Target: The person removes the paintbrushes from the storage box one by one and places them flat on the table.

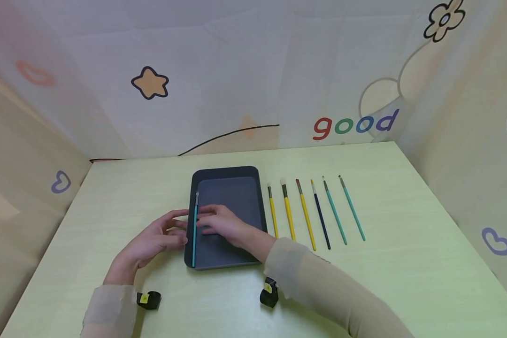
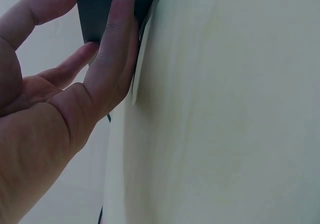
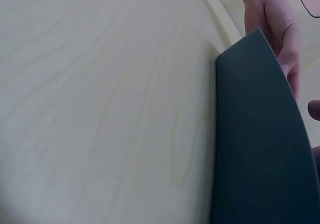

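A dark grey rectangular tray [image 1: 226, 172] lies on the table. Along its inner left side is a teal paintbrush [image 1: 195, 239], bristles toward the far end. My left hand [image 1: 154, 239] is at the outside of the tray's left wall; in the left wrist view its fairly straight fingers [image 2: 112, 44] touch the dark tray wall [image 2: 95, 14]. My right hand [image 1: 226, 226] reaches over the tray, fingertips close beside the brush; whether they touch it I cannot tell. Only the tips of the right fingers [image 3: 314, 109] show at the edge of the right wrist view, beyond the tray side [image 3: 260, 144].
Right of the tray lies a row of paintbrushes: three yellow [image 1: 289, 211], one dark blue [image 1: 322, 220] and two teal [image 1: 334, 211]. The right forearm crosses the tray's near right corner. Printed curtains [image 1: 236, 70] stand behind the light wooden table [image 1: 405, 263].
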Demonstrator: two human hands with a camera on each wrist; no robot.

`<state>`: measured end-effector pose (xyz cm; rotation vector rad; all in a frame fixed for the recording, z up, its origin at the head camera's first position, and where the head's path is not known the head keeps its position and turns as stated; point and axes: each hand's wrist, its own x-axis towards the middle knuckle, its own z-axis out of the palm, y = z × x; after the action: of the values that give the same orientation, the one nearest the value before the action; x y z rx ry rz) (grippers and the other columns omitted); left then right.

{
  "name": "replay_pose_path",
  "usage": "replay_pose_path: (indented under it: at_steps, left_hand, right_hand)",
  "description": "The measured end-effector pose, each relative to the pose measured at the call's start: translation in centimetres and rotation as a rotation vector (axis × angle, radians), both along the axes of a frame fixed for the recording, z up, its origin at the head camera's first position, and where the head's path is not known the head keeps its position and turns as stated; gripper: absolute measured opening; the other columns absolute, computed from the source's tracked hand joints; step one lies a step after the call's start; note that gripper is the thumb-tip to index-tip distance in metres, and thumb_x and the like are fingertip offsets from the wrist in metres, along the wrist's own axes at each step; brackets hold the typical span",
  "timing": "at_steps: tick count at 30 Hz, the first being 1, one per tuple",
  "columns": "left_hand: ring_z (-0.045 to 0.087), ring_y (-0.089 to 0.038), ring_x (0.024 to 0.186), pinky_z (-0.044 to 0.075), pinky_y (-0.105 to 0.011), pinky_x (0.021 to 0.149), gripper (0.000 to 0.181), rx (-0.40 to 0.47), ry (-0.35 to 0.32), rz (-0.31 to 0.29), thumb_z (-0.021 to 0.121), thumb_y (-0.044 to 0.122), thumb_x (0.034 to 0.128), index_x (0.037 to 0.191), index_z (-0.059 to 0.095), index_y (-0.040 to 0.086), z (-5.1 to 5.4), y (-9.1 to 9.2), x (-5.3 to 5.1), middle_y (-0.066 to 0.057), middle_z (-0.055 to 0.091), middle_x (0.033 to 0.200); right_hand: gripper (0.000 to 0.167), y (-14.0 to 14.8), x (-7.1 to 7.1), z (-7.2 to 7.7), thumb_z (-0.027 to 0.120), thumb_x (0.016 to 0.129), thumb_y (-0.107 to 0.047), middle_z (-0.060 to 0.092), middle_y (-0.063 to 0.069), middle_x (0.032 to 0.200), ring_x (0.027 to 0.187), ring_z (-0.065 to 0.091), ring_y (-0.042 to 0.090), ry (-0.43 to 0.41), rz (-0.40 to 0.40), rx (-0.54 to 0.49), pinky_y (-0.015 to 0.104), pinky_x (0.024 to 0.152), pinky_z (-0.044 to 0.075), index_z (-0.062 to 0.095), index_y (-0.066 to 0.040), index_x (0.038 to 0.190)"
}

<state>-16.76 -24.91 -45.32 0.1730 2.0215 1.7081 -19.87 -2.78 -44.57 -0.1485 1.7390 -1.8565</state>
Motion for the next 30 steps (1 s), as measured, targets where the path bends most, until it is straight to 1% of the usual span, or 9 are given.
replay_pose_path:
  at_steps: [4, 8, 11, 15, 17, 20, 24, 26, 30]
  left_hand:
    - [0.06, -0.032, 0.115, 0.056, -0.038, 0.093, 0.075, 0.003, -0.002, 0.002, 0.069, 0.002, 0.0929, 0.158, 0.032, 0.007, 0.0, 0.0, 0.0, -0.028, 0.043, 0.137]
    - [0.06, -0.032, 0.115, 0.056, -0.039, 0.093, 0.075, 0.006, 0.002, -0.006, 0.069, 0.002, 0.0926, 0.158, 0.032, 0.007, 0.0, 0.0, 0.1, -0.028, 0.043, 0.137]
    - [0.06, -0.031, 0.115, 0.056, -0.039, 0.093, 0.074, 0.008, 0.01, -0.009, 0.068, 0.001, 0.0924, 0.158, 0.033, 0.006, -0.1, 0.0, 0.0, -0.028, 0.044, 0.136]
    - [0.061, -0.031, 0.115, 0.056, -0.039, 0.092, 0.074, 0.009, 0.015, -0.01, 0.068, 0.001, 0.0922, 0.158, 0.033, 0.006, -0.1, 0.0, 0.0, -0.028, 0.044, 0.135]
    - [0.06, -0.03, 0.115, 0.056, -0.039, 0.092, 0.075, 0.008, 0.014, -0.008, 0.068, 0.001, 0.0921, 0.158, 0.032, 0.005, -0.1, 0.0, -0.1, -0.028, 0.044, 0.136]
    - [0.06, -0.031, 0.116, 0.057, -0.039, 0.092, 0.075, 0.006, 0.012, -0.005, 0.068, 0.001, 0.0922, 0.158, 0.032, 0.005, -0.1, 0.1, -0.1, -0.028, 0.044, 0.137]
    - [0.06, -0.031, 0.116, 0.056, -0.04, 0.092, 0.075, 0.006, 0.011, -0.006, 0.067, 0.001, 0.0924, 0.158, 0.031, 0.005, -0.1, 0.1, 0.0, -0.028, 0.043, 0.138]
    - [0.06, -0.031, 0.116, 0.056, -0.04, 0.092, 0.075, 0.007, 0.009, -0.007, 0.067, 0.001, 0.0925, 0.158, 0.031, 0.006, -0.1, 0.1, 0.1, -0.029, 0.043, 0.137]
    - [0.06, -0.031, 0.116, 0.056, -0.04, 0.092, 0.074, 0.012, 0.008, -0.008, 0.067, 0.0, 0.0929, 0.158, 0.032, 0.006, 0.0, 0.0, 0.1, -0.029, 0.043, 0.137]
  right_hand:
    - [0.052, -0.2, 0.0, -0.3, 0.062, 0.097, -0.001, 0.06, 0.021, 0.136, 0.116, 0.064, 0.026, -0.001, 0.006, -0.009, 0.041, 0.098, 0.054, 0.045, 0.012, 0.145]
    - [0.046, -0.5, 0.2, -0.9, 0.062, 0.097, 0.003, 0.062, 0.018, 0.126, 0.106, 0.067, 0.025, 0.023, 0.013, -0.007, 0.039, 0.095, 0.056, 0.05, 0.011, 0.141]
    - [0.043, -0.9, 0.5, -1.4, 0.064, 0.094, 0.007, 0.065, 0.014, 0.113, 0.096, 0.068, 0.021, 0.071, -0.018, 0.015, 0.036, 0.09, 0.058, 0.055, 0.011, 0.136]
    - [0.039, -1.5, 0.9, -1.9, 0.07, 0.09, 0.007, 0.067, 0.008, 0.098, 0.084, 0.067, 0.015, 0.169, -0.07, 0.09, 0.03, 0.08, 0.06, 0.061, 0.009, 0.127]
    - [0.037, -1.7, 1.1, -1.9, 0.072, 0.09, 0.006, 0.066, 0.007, 0.093, 0.08, 0.066, 0.012, 0.203, -0.086, 0.122, 0.028, 0.076, 0.06, 0.062, 0.008, 0.125]
    - [0.034, -2.0, 1.2, -1.8, 0.072, 0.09, 0.006, 0.064, 0.007, 0.09, 0.076, 0.066, 0.012, 0.22, -0.103, 0.137, 0.029, 0.071, 0.061, 0.062, 0.007, 0.123]
    - [0.033, -2.1, 1.3, -1.7, 0.071, 0.089, 0.008, 0.064, 0.009, 0.09, 0.072, 0.065, 0.015, 0.174, -0.12, 0.106, 0.033, 0.065, 0.062, 0.062, 0.006, 0.12]
    - [0.033, -2.1, 1.3, -1.6, 0.071, 0.089, 0.008, 0.064, 0.011, 0.092, 0.072, 0.065, 0.016, 0.149, -0.115, 0.092, 0.035, 0.064, 0.062, 0.062, 0.006, 0.121]
    - [0.035, -1.7, 1.1, -1.5, 0.07, 0.09, 0.007, 0.064, 0.012, 0.095, 0.073, 0.065, 0.018, 0.091, -0.101, 0.063, 0.04, 0.064, 0.062, 0.06, 0.005, 0.123]
